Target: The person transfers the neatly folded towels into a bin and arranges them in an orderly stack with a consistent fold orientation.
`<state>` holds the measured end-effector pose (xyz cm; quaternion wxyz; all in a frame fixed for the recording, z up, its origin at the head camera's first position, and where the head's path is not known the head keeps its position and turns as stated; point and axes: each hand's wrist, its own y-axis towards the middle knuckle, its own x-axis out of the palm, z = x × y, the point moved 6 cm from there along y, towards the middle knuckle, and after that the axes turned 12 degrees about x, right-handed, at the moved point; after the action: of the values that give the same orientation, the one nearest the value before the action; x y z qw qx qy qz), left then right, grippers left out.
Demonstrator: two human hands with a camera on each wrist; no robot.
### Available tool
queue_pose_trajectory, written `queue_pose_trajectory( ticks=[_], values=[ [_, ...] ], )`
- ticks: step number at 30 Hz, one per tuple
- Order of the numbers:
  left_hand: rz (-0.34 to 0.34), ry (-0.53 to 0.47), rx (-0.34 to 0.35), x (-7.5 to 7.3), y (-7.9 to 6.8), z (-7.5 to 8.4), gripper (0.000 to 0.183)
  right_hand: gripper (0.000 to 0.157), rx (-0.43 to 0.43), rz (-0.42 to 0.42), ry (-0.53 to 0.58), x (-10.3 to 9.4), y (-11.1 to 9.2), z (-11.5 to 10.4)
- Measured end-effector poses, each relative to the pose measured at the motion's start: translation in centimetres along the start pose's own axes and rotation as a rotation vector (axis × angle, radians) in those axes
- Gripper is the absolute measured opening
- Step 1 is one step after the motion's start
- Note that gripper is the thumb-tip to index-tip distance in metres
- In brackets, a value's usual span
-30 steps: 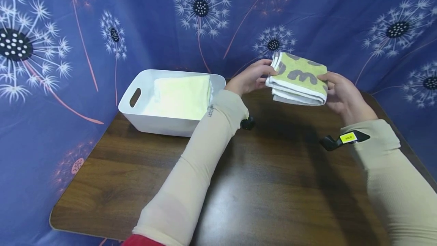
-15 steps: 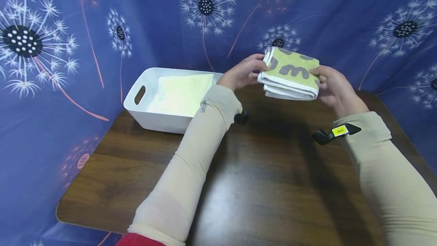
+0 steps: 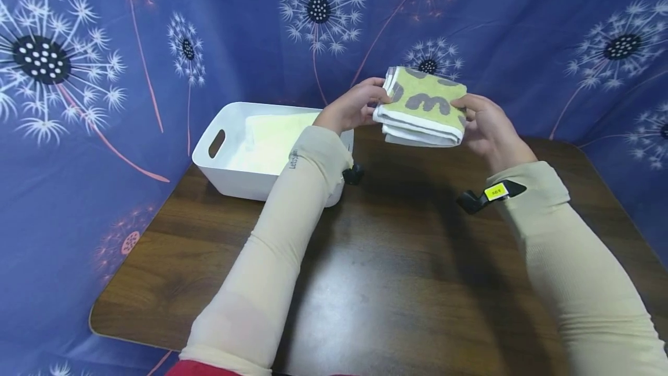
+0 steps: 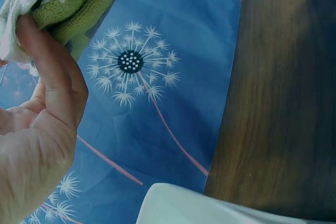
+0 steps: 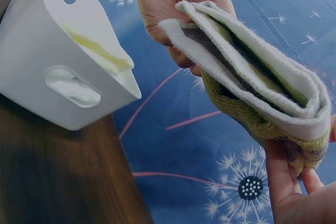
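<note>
A folded green towel [image 3: 425, 97] with grey shapes and white edges is held up above the table, level with the back edge. My left hand [image 3: 356, 103] pinches its left end, thumb on top and fingers beneath. On the opposite end my right hand [image 3: 490, 129] grips it the same way. Seen from the right wrist, the stacked layers of the towel [image 5: 262, 72] hang between both hands. To the left stands a white bin [image 3: 235, 181] with oval handle holes, and a pale yellow folded cloth [image 3: 276, 135] lies inside it. My left forearm covers part of the bin's right side.
Beneath the hands is a dark brown wooden table [image 3: 386, 260] with rounded corners. A blue curtain [image 3: 235, 28] printed with dandelions hangs right behind and beside it. Black wrist camera mounts [image 3: 472, 201] stick out from the sleeves.
Both hands have carried the folded towel leftward, closer to the bin, and slightly up in view. The grip on it looks the same. The head view has shifted a little.
</note>
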<state>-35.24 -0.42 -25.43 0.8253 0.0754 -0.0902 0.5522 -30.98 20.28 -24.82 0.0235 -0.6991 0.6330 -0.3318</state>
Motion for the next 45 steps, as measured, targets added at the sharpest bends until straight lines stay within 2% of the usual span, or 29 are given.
queue_pose_trajectory(
  ticks=[6, 15, 23, 32, 40, 45],
  values=[
    [-0.002, 0.016, -0.009, -1.0, -0.3, 0.3, 0.050, 0.038, -0.010, -0.025, -0.005, 1.1, 0.3, 0.3],
    [-0.007, 0.027, 0.003, -2.7, -0.7, 0.4, 0.051, 0.059, -0.016, 0.053, -0.074, 2.5, 0.8, 1.0],
    [0.008, 0.034, 0.007, -4.3, -1.2, 0.6, 0.046, 0.058, -0.013, 0.081, -0.098, 4.0, 1.3, 1.5],
    [-0.001, 0.055, 0.014, -5.9, -2.2, 1.4, 0.042, 0.049, -0.024, 0.055, -0.096, 5.7, 2.0, 2.0],
    [0.015, 0.099, -0.030, -7.5, -3.0, 2.0, 0.044, 0.036, -0.033, 0.044, -0.056, 7.1, 2.6, 2.2],
    [0.027, 0.104, -0.048, -8.6, -3.6, 2.4, 0.048, 0.039, -0.021, 0.000, -0.071, 8.4, 2.8, 2.4]
  ],
)
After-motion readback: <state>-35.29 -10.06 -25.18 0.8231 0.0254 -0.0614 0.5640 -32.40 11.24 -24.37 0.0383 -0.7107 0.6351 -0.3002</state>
